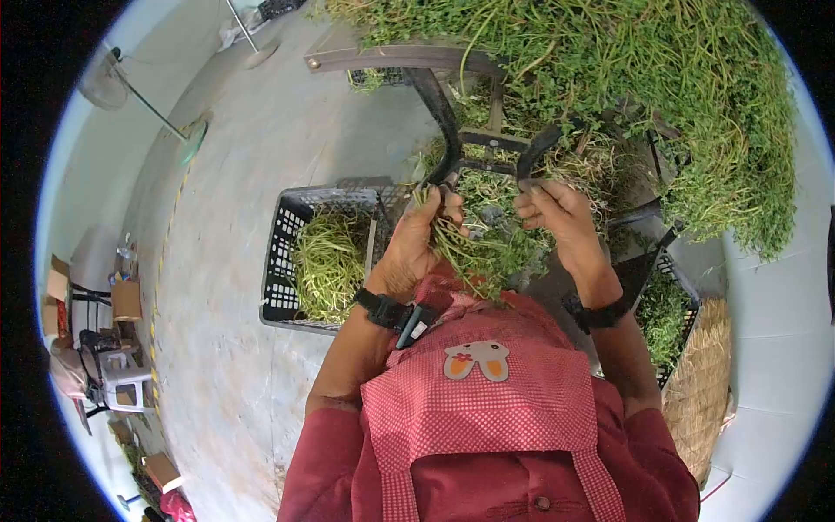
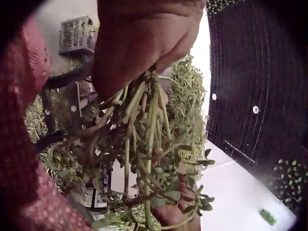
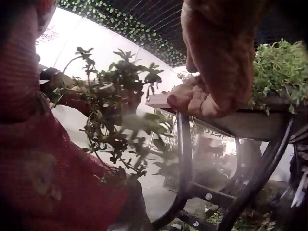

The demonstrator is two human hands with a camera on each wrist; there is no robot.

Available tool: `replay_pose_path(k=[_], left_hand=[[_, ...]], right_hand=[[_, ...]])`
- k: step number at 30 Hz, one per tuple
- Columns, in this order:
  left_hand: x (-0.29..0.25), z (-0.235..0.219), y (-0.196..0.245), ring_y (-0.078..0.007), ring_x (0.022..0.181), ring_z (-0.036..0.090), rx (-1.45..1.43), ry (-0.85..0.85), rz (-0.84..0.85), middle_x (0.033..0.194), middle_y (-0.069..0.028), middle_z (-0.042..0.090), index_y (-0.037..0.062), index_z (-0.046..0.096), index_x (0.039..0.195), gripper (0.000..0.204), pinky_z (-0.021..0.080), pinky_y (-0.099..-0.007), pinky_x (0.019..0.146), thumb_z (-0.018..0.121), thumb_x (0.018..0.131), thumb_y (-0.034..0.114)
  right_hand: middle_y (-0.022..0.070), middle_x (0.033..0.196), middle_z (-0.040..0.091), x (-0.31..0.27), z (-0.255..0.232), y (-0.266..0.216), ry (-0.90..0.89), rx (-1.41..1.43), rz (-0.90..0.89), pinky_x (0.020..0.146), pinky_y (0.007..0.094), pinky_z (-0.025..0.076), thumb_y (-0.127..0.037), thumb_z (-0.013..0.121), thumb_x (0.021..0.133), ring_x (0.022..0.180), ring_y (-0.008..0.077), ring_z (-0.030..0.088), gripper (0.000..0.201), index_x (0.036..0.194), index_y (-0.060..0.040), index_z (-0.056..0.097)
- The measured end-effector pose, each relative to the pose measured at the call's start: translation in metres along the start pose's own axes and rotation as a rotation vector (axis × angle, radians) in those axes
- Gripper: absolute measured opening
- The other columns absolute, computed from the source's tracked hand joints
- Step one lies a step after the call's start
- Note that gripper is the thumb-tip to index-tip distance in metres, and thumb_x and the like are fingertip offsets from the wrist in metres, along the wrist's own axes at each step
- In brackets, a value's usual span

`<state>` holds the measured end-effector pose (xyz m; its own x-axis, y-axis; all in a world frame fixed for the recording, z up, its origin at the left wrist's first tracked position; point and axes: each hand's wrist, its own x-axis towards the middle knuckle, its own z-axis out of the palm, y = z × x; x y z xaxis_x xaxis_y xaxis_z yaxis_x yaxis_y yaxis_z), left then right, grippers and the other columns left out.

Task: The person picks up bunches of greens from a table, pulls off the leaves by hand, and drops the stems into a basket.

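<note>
My left hand [image 1: 413,239] grips a bunch of leafy green stems [image 1: 478,254] near the stem ends, and the leaves hang down in front of the apron. In the left wrist view the stems [image 2: 150,122] fan out below the curled fingers. Across from it, right of the bunch's leafy end, my right hand [image 1: 565,224] is raised with loosely bent fingers. The right wrist view shows a gap between its thumb and fingers [image 3: 195,98], with nothing held there; the hanging leaves [image 3: 115,115] are to one side.
A large heap of greens [image 1: 600,61] covers the table [image 1: 391,57] ahead, on curved black legs [image 1: 439,122]. At left, a black crate [image 1: 280,261] contains pale stems [image 1: 329,265]. Another crate of greens [image 1: 663,317] stands at right, beside a straw-coloured bundle [image 1: 700,383]. Loose trimmings [image 1: 600,170] lie below the table.
</note>
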<state>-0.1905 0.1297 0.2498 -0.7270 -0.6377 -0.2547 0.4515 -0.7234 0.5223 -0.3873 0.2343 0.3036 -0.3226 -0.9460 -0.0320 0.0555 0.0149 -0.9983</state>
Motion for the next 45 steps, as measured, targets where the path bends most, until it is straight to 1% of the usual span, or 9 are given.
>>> replay_pose_path(k=[7,12,18,25,30,34,38,40,45], left_hand=[[-0.002,0.018,-0.003,-0.0239,0.071,0.063,0.134,-0.020,0.026,0.076,-0.0065,0.060,0.0031,0.059,0.096,0.036,0.054,-0.0342,0.067,0.045,0.094,0.036],[-0.003,0.020,-0.006,-0.0240,0.080,0.062,0.048,-0.052,0.012,0.082,-0.0080,0.062,0.0052,0.055,0.090,0.034,0.054,-0.0344,0.070,0.043,0.094,0.037],[0.006,0.016,-0.014,-0.0221,0.082,0.061,-0.027,-0.058,-0.003,0.086,-0.0085,0.061,0.0071,0.054,0.090,0.036,0.054,-0.0330,0.069,0.038,0.096,0.039],[-0.006,0.041,-0.016,-0.0163,0.073,0.060,0.114,0.117,-0.103,0.082,-0.0057,0.058,0.0088,0.053,0.092,0.035,0.053,-0.0270,0.055,0.036,0.096,0.039],[-0.001,0.044,-0.027,-0.0104,0.054,0.049,0.250,0.118,-0.064,0.066,0.0004,0.049,0.0129,0.048,0.080,0.036,0.045,-0.0253,0.045,0.033,0.097,0.041],[0.003,0.035,-0.013,-0.0130,0.048,0.034,0.109,0.127,-0.006,0.057,0.0011,0.040,0.0153,0.041,0.071,0.039,0.033,-0.0266,0.046,0.030,0.097,0.043],[-0.001,0.027,-0.010,-0.0181,0.057,0.046,-0.040,-0.064,0.031,0.062,-0.0056,0.050,0.0140,0.037,0.070,0.039,0.045,-0.0329,0.059,0.033,0.097,0.042],[0.000,0.029,-0.008,-0.0196,0.060,0.050,0.000,-0.027,0.037,0.067,-0.0080,0.054,0.0134,0.039,0.071,0.039,0.046,-0.0339,0.061,0.032,0.097,0.042],[-0.003,0.028,-0.007,-0.0239,0.072,0.059,0.022,-0.032,-0.031,0.083,-0.0131,0.061,0.0111,0.049,0.072,0.043,0.049,-0.0399,0.067,0.035,0.095,0.044]], right_hand=[[0.0041,0.085,0.066,-0.023,0.003,0.016,-0.002,-0.205,-0.155,0.064,0.0230,0.045,-0.016,0.058,0.088,0.074,0.0067,0.057,0.021,0.098,0.0020,0.063],[0.0066,0.085,0.065,-0.035,0.013,-0.002,0.103,-0.436,-0.346,0.068,0.0298,0.047,-0.013,0.063,0.081,0.075,0.0197,0.062,0.016,0.094,-0.0033,0.065],[0.0002,0.108,0.057,-0.045,0.036,-0.002,0.015,-0.883,-0.690,0.095,0.0415,0.033,-0.017,0.071,0.065,0.112,0.0222,0.045,0.022,0.086,-0.0130,0.067],[0.0030,0.113,0.053,-0.028,0.049,0.017,0.041,-1.043,-0.850,0.097,0.0462,0.030,-0.017,0.073,0.061,0.117,0.0251,0.040,0.020,0.079,-0.0094,0.066],[0.0030,0.115,0.053,-0.032,0.045,0.012,-0.086,-0.637,-0.589,0.100,0.0437,0.027,-0.013,0.072,0.063,0.119,0.0277,0.037,0.017,0.074,-0.0039,0.063],[0.0051,0.112,0.055,-0.047,0.034,-0.006,-0.124,-0.604,-0.690,0.094,0.0401,0.035,-0.011,0.072,0.065,0.110,0.0255,0.047,0.018,0.079,-0.0031,0.063],[0.0120,0.104,0.060,-0.050,-0.006,-0.008,-0.025,0.163,-0.117,0.071,0.0308,0.051,-0.009,0.057,0.085,0.085,0.0197,0.061,0.016,0.096,0.0027,0.060],[0.0134,0.105,0.060,-0.040,-0.043,0.006,-0.101,0.620,-0.185,0.069,0.0308,0.051,-0.007,0.049,0.089,0.086,0.0201,0.062,0.021,0.106,0.0035,0.056],[0.0114,0.100,0.061,-0.044,-0.048,-0.018,0.140,0.510,-0.153,0.065,0.0292,0.050,-0.008,0.051,0.089,0.081,0.0171,0.061,0.027,0.114,-0.0002,0.053]])
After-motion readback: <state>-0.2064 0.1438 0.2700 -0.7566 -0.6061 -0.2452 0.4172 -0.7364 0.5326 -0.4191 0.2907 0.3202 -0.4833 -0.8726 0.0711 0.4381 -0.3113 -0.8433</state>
